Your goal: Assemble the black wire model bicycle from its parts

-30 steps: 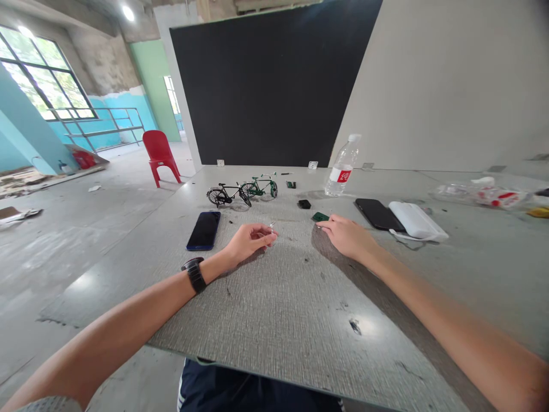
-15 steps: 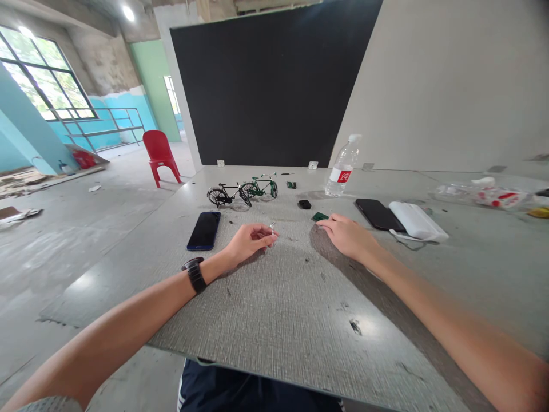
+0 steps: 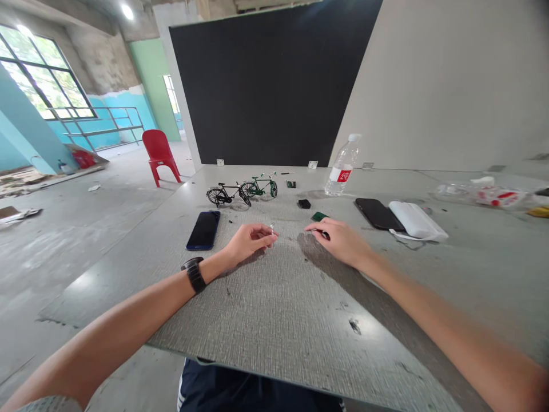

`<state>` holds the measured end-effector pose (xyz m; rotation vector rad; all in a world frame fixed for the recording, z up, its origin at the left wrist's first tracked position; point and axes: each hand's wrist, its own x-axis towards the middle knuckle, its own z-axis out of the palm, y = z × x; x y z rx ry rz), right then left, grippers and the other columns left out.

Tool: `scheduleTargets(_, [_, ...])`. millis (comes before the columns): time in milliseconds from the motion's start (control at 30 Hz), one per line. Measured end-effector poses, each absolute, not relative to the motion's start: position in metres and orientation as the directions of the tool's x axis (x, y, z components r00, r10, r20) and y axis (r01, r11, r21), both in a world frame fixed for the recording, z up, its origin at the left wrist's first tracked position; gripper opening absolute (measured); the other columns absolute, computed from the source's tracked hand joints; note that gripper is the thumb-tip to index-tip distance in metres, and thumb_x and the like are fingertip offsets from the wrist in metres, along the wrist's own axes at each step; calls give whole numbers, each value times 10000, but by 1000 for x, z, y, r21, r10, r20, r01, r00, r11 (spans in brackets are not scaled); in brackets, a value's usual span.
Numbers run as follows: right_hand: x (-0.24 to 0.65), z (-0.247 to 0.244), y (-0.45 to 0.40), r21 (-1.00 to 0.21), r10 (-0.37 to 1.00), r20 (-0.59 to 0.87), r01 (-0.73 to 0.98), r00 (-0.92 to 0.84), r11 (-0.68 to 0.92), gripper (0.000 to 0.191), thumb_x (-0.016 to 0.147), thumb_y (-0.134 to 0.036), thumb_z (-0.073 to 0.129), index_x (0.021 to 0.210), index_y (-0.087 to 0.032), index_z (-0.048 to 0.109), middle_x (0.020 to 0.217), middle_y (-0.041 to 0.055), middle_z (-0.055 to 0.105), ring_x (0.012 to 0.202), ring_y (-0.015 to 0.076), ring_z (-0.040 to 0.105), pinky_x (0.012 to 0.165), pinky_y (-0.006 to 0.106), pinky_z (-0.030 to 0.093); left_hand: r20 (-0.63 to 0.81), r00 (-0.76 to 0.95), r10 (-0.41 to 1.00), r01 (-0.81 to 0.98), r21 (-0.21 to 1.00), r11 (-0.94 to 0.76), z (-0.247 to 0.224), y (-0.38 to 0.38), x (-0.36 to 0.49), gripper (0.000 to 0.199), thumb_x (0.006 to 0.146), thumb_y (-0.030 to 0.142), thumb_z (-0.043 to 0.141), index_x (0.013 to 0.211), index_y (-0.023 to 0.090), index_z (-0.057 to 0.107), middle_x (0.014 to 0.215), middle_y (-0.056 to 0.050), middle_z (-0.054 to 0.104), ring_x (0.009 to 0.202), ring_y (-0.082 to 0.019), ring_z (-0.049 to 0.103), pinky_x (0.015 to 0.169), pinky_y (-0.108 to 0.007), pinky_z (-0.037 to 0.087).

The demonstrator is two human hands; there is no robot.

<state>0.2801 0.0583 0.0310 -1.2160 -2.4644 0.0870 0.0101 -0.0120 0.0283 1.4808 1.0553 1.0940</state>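
Observation:
Between the thumb and fingers of my left hand (image 3: 253,241) is a small silvery piece (image 3: 273,228), too small to make out fully. My right hand (image 3: 338,240) is closed in a pinch, and a thin dark item shows at its fingers; I cannot make out what it is. Just behind the right hand lies a flat green part (image 3: 319,216). A black block (image 3: 304,203) sits further back. Two miniature bicycles, one black (image 3: 227,195) and one green (image 3: 261,186), stand beyond my left hand. A small green-and-black piece (image 3: 291,184) lies right of them.
A blue-edged phone (image 3: 203,230) lies left of my left hand. To the right are a black phone (image 3: 377,214), a white case (image 3: 416,221) and crumpled clear plastic (image 3: 480,193). A water bottle (image 3: 343,166) stands at the back, before an upright black panel (image 3: 274,86).
My right hand has moved left and slightly toward me, away from the green part, which now shows more fully. My left hand stays put with the silvery piece.

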Motion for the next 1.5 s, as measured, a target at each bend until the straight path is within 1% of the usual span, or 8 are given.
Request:
scheduleTargets(233, [278,29,56,-248,761,323,725,-563,642,298,962,-298,467,1036,-254,752,960,56,719,784,192,640,706,320,459,132,227,965,82,985,-155,24,-10,10,353,768,440,785,881,115,706,768,-38,650,667,-106,581,655,-253,460])
scheduleTargets(500, [275,30,53,-281,754,328,704,-568,652,256,962,-365,515,985,-261,747,965,40,730,821,203,651,717,329,458,143,245,959,95,981,-171,26,-10,9,355,774,439,785,899,114,714,740,-35,645,662,-108,581,652,-254,459])
scheduleTargets(633, [270,33,46,-316,746,371,680,-553,661,218,957,-353,543,939,-250,735,922,33,725,764,183,631,689,315,449,164,252,954,64,981,-185,21,-8,7,365,717,430,836,862,115,721,778,-58,680,683,-116,594,663,-264,474])
scheduleTargets(800, [257,40,26,-337,671,471,586,-573,737,169,964,-319,567,924,-227,702,870,27,699,667,143,577,652,291,446,162,278,947,23,984,-175,12,-4,3,333,703,393,852,857,118,744,885,-97,728,728,-128,620,686,-276,490])
scheduleTargets(967, [239,45,-3,-265,532,609,481,-589,836,123,972,-248,560,956,-212,677,881,32,694,723,138,606,674,276,463,148,319,936,-12,988,-152,10,-5,3,275,707,314,847,877,118,757,827,-72,729,682,-107,609,684,-267,476])
scheduleTargets(1067, [231,48,-16,-190,461,647,457,-608,869,126,984,-230,551,971,-202,674,901,35,705,748,135,634,683,268,481,144,326,935,-25,989,-143,13,-7,5,276,683,297,861,859,114,752,794,-61,724,692,-115,617,691,-267,475])
scheduleTargets(1267, [225,48,-24,1,371,659,495,-654,869,148,997,-200,528,985,-199,676,898,43,714,795,157,664,708,287,503,128,329,936,-51,992,-118,17,-10,7,311,618,315,897,784,114,728,748,-49,720,681,-122,628,700,-274,483])
scheduleTargets(1500, [225,47,-23,61,351,627,494,-695,867,159,998,-181,517,999,-198,675,911,57,714,819,175,662,719,309,506,112,369,923,-65,993,-94,14,-8,7,339,595,337,911,753,120,704,759,-54,728,713,-141,659,719,-284,498])
